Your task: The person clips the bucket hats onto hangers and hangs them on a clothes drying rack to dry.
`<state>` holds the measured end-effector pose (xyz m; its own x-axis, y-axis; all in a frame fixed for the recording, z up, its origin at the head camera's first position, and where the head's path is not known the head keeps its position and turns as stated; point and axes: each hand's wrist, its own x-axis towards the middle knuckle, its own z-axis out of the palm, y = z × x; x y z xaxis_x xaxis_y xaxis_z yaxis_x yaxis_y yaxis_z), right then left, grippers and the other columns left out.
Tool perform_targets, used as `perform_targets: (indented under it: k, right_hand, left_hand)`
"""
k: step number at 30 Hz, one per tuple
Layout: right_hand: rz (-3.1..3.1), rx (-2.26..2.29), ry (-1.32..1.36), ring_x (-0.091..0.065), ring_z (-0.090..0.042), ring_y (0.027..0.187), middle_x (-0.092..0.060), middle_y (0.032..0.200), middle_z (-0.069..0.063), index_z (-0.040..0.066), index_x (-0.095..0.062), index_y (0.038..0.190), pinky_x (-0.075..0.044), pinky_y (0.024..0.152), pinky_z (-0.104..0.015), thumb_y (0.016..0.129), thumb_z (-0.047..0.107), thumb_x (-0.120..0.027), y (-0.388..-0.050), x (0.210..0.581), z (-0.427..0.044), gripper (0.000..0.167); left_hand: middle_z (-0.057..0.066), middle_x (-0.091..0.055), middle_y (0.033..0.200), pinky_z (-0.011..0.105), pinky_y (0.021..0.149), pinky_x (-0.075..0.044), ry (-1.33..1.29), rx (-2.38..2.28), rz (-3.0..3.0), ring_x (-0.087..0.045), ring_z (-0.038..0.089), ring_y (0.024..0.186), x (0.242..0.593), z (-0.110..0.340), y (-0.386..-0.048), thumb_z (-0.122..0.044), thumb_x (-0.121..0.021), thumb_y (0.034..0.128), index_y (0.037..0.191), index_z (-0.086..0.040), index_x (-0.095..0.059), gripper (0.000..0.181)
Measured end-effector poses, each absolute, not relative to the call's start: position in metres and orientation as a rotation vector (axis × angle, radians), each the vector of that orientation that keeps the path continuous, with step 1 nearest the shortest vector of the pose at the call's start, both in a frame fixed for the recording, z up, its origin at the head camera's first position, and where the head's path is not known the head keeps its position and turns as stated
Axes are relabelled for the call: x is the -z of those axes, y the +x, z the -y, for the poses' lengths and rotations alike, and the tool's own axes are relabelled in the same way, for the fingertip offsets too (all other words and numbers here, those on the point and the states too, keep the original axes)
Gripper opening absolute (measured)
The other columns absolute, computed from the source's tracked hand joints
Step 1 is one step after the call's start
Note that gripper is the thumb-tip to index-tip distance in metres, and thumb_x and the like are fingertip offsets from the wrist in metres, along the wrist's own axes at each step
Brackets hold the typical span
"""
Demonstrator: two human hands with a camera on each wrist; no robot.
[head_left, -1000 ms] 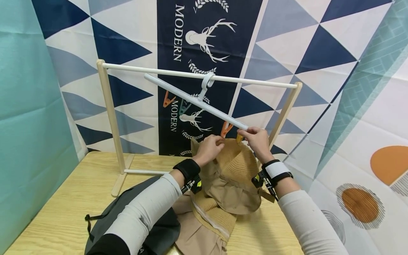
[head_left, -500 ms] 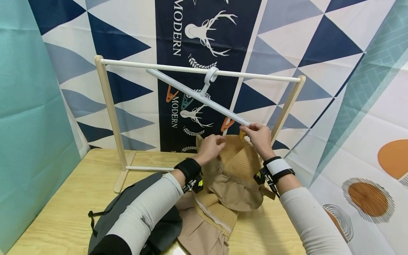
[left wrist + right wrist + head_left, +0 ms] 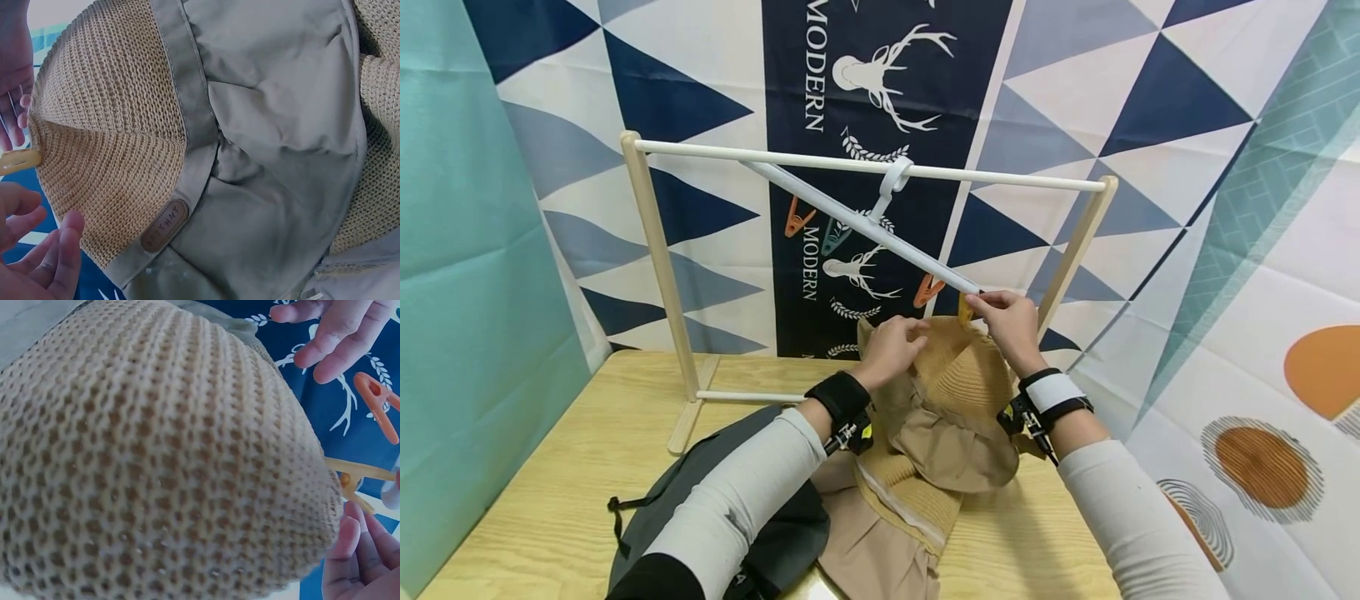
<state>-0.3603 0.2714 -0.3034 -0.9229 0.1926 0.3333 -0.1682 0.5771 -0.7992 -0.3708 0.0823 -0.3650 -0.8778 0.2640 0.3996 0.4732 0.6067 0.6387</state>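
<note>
A woven sun hat (image 3: 967, 379) with a khaki fabric brim hangs by its crown from a yellow clip (image 3: 966, 309) on a white clothes hanger (image 3: 857, 221). The hanger slopes down to the right from the rack's top rail. My right hand (image 3: 1011, 327) pinches the hanger's low end beside that clip; its exact finger contact is partly hidden. My left hand (image 3: 891, 348) is raised at the crown's left side, fingers loosely bent. In the right wrist view the left hand (image 3: 340, 334) has nothing in its fingers. Close by dangles an orange clip (image 3: 928, 291).
The rack (image 3: 658, 267) stands on a wooden table (image 3: 550, 467). Another woven hat (image 3: 898, 500) lies below the hanging one. A dark grey backpack (image 3: 700, 475) lies at left under my forearm. Another orange clip (image 3: 799, 217) and a green clip (image 3: 835, 237) hang toward the hanger's high end.
My left hand has come away from the orange clip beside it. The hanger has shifted slightly left and its clips have swung. My right hand stays at the low end.
</note>
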Motion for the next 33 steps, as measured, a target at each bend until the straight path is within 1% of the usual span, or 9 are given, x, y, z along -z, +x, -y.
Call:
perform_targets:
  k: [2, 6, 8, 10, 13, 19, 26, 29, 33]
  right_hand:
    - [2.431, -1.285, -0.013, -0.054, 0.001, 0.061, -0.071, 0.107, -0.024, 0.003, -0.071, 0.112, -0.042, 0.052, -0.017, 0.089, 0.046, -0.068, -0.361, 0.302, -0.271, 0.049]
    - [2.437, -1.271, -0.005, -0.055, 0.0, 0.061, -0.071, 0.107, -0.024, 0.004, -0.071, 0.112, -0.042, 0.05, -0.017, 0.09, 0.046, -0.067, -0.36, 0.3, -0.271, 0.048]
    - [2.448, -1.26, 0.001, -0.06, -0.004, 0.066, -0.071, 0.107, -0.022, 0.004, -0.071, 0.112, -0.044, 0.052, -0.017, 0.09, 0.046, -0.067, -0.358, 0.3, -0.271, 0.047]
    - [2.461, -1.258, 0.004, -0.064, -0.012, 0.073, -0.071, 0.107, -0.021, 0.004, -0.071, 0.113, -0.046, 0.056, -0.018, 0.091, 0.045, -0.066, -0.357, 0.3, -0.271, 0.046]
    - [2.485, -1.26, 0.013, -0.065, -0.02, 0.08, -0.071, 0.107, -0.019, 0.004, -0.07, 0.115, -0.048, 0.057, -0.02, 0.091, 0.042, -0.066, -0.356, 0.3, -0.269, 0.045]
    - [2.502, -1.283, 0.034, -0.065, -0.019, 0.076, -0.07, 0.106, -0.02, 0.001, -0.068, 0.116, -0.049, 0.054, -0.021, 0.092, 0.038, -0.067, -0.352, 0.301, -0.266, 0.044]
    - [2.55, -1.315, 0.075, -0.067, -0.026, 0.08, -0.07, 0.106, -0.021, 0.003, -0.068, 0.115, -0.053, 0.06, -0.023, 0.092, 0.041, -0.066, -0.341, 0.307, -0.265, 0.044]
    - [2.545, -1.327, 0.083, -0.068, -0.024, 0.076, -0.07, 0.103, -0.023, 0.002, -0.068, 0.114, -0.053, 0.06, -0.024, 0.092, 0.039, -0.067, -0.336, 0.312, -0.264, 0.043]
    - [2.527, -1.342, 0.089, -0.066, -0.018, 0.068, -0.069, 0.1, -0.026, 0.0, -0.068, 0.115, -0.054, 0.059, -0.025, 0.092, 0.033, -0.068, -0.329, 0.319, -0.264, 0.04]
  left_hand:
    - [0.006, -0.068, 0.118, 0.033, 0.084, -0.049, -0.6, 1.15, 2.567, -0.063, 0.021, 0.104, 0.365, -0.081, -0.371, -0.02, -0.063, 0.0952, 0.119, -0.015, -0.071, 0.025]
    - [0.006, -0.067, 0.119, 0.033, 0.084, -0.049, -0.593, 1.174, 2.569, -0.062, 0.022, 0.105, 0.365, -0.08, -0.37, -0.019, -0.063, 0.0954, 0.12, -0.015, -0.07, 0.026]
    - [0.007, -0.067, 0.119, 0.034, 0.085, -0.049, -0.586, 1.181, 2.571, -0.062, 0.022, 0.107, 0.365, -0.08, -0.37, -0.019, -0.063, 0.0953, 0.12, -0.015, -0.07, 0.026]
    - [0.007, -0.067, 0.119, 0.035, 0.086, -0.05, -0.579, 1.187, 2.571, -0.062, 0.022, 0.108, 0.366, -0.079, -0.37, -0.018, -0.064, 0.0952, 0.12, -0.015, -0.071, 0.026]
    - [0.008, -0.067, 0.118, 0.035, 0.086, -0.05, -0.572, 1.19, 2.565, -0.062, 0.023, 0.107, 0.365, -0.079, -0.37, -0.018, -0.064, 0.0948, 0.119, -0.015, -0.071, 0.025]
    - [0.008, -0.067, 0.118, 0.033, 0.082, -0.049, -0.578, 1.188, 2.563, -0.063, 0.022, 0.101, 0.361, -0.079, -0.369, -0.018, -0.064, 0.0949, 0.119, -0.014, -0.071, 0.025]
    - [0.008, -0.066, 0.118, 0.036, 0.086, -0.05, -0.581, 1.194, 2.593, -0.062, 0.024, 0.107, 0.365, -0.076, -0.365, -0.018, -0.064, 0.0951, 0.121, -0.012, -0.069, 0.027]
    - [0.008, -0.066, 0.118, 0.036, 0.086, -0.049, -0.572, 1.187, 2.597, -0.062, 0.023, 0.109, 0.369, -0.073, -0.365, -0.018, -0.064, 0.0947, 0.12, -0.013, -0.07, 0.026]
    - [0.009, -0.066, 0.119, 0.037, 0.087, -0.049, -0.585, 1.178, 2.601, -0.062, 0.024, 0.109, 0.372, -0.071, -0.364, -0.018, -0.064, 0.0943, 0.119, -0.012, -0.07, 0.026]
